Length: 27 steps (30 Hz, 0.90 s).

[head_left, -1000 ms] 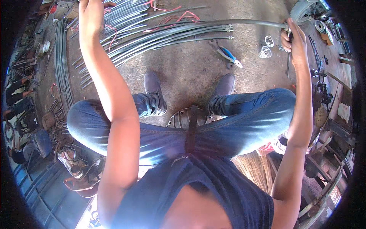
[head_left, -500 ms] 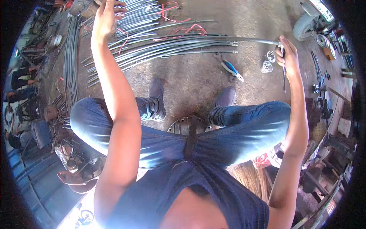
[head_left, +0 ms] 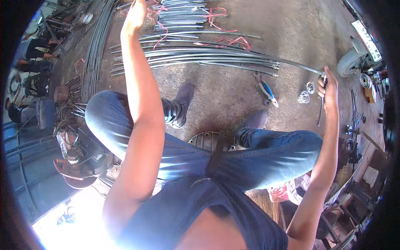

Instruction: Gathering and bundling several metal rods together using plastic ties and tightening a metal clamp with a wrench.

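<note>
Far out at the right, my right hand (head_left: 330, 89) is closed round the end of a grey cable (head_left: 300, 66). A thin dark length hangs below the fist. From there the cable runs left over a bundle of similar grey cables (head_left: 183, 60) on the floor. My left hand (head_left: 136, 16) reaches to the top edge, beside a stack of shorter grey cables (head_left: 181, 16) with red ties. Its fingers are cut off by the edge. Pliers with blue handles (head_left: 267, 90) lie left of my right hand, near two clear cups of small parts (head_left: 303, 97).
A motorbike wheel (head_left: 350, 62) stands at the upper right. Long grey rods (head_left: 98, 54) lie along the left. A round metal part (head_left: 206, 139) sits between my feet. Metal tools lie at the right, and people (head_left: 35, 46) are at the far left.
My view has turned, so the floor and the things on it sit farther right. My left fingers have passed out of view at the top. The right hand keeps its hold on the cable.
</note>
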{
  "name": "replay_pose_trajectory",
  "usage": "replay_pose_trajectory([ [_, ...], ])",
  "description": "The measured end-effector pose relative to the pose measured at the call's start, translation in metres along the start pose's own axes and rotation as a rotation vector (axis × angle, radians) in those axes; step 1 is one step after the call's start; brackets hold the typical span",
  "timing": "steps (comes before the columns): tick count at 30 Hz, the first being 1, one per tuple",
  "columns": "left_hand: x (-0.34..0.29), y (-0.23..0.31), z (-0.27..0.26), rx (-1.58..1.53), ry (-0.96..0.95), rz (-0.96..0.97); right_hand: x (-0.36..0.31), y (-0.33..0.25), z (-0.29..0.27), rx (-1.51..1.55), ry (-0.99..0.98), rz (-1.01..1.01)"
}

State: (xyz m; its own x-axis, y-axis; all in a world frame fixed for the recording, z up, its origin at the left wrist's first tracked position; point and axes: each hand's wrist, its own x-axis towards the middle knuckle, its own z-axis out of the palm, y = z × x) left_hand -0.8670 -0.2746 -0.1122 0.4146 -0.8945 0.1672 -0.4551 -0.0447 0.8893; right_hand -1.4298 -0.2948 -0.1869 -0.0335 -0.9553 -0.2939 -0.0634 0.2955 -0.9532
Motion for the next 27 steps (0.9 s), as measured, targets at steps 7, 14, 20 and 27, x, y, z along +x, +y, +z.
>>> replay_pose_trajectory([
  [7, 0.055, 0.064, -0.02, 0.264, -0.332, -0.057, 0.053, 0.055, -0.047, -0.077, -0.072, 0.258],
  [14, 0.173, -0.127, -0.233, 1.068, -0.412, -0.593, 0.107, 0.115, -0.017, 0.191, -0.244, 0.304],
  [20, 0.213, -0.264, -0.096, 1.148, -0.643, -0.657, 0.075, 0.172, -0.083, 0.216, 0.119, 0.413],
  [27, 0.334, -0.513, -0.093, 1.325, -0.546, -0.21, 0.125, 0.202, -0.105, 0.142, 0.303, 0.54],
])
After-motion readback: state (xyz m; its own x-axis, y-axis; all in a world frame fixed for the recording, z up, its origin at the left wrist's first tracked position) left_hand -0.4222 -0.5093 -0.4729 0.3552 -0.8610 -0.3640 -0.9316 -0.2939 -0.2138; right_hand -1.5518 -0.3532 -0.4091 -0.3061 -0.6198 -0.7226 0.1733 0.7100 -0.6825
